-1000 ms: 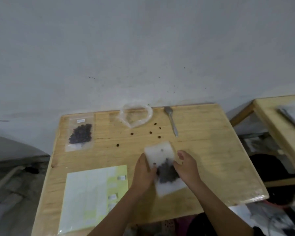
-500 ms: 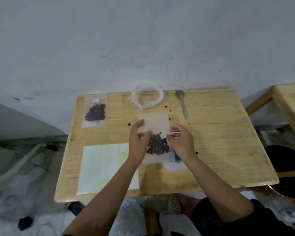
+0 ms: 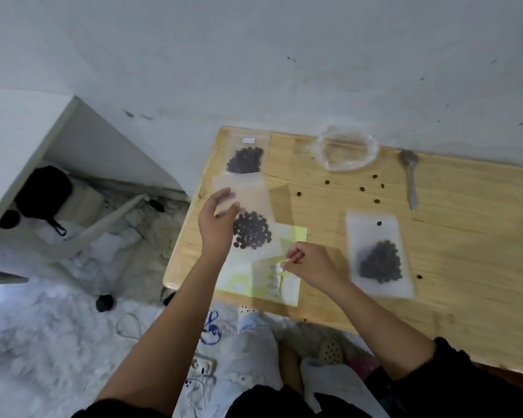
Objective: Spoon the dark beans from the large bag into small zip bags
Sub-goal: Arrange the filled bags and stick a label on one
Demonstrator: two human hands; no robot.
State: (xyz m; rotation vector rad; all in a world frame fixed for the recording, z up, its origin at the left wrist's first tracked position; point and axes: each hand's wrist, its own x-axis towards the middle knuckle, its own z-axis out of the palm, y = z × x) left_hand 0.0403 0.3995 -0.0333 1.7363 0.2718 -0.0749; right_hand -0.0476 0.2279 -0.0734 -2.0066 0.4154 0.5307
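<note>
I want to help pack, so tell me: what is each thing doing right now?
Left hand: pinches the middle bag's edge.
Middle bag: held, beans inside.
Far bag: lying flat, beans inside.
Right bag: lying flat, beans inside.
Large bag: open, looks empty.
Spoon: lying on the table, unheld.
Loose beans: spilled on the table.
Right hand: curled, seems to pinch a white scrap.

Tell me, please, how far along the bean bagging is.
Done: two small clear zip bags of dark beans lie filled on the wooden table, and the large clear bag looks empty. In hand: the left hand holds a third filled bag. Left: scattered loose beans.
</note>
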